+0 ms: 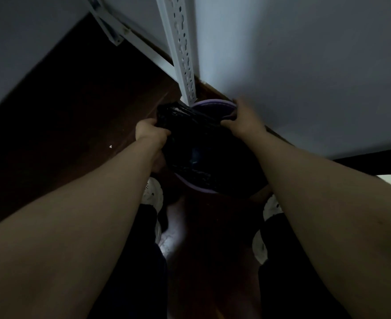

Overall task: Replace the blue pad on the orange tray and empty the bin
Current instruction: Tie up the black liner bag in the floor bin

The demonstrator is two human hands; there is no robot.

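Observation:
A round bin with a pale purple rim [210, 103] stands on the dark floor in a dim corner, straight below me. A black bin bag [196, 139] lines it and bunches up over its left side. My left hand [152, 131] grips the bag's left edge. My right hand [241, 117] holds the bag's edge at the bin's far right rim. Something bluish shows faintly inside the bag. The orange tray and the blue pad are out of sight.
A white perforated metal upright [183, 51] with a slanted brace [111, 31] rises just behind the bin. Pale walls close in on the left and right. My white shoes [153, 192] stand on the dark wooden floor right before the bin.

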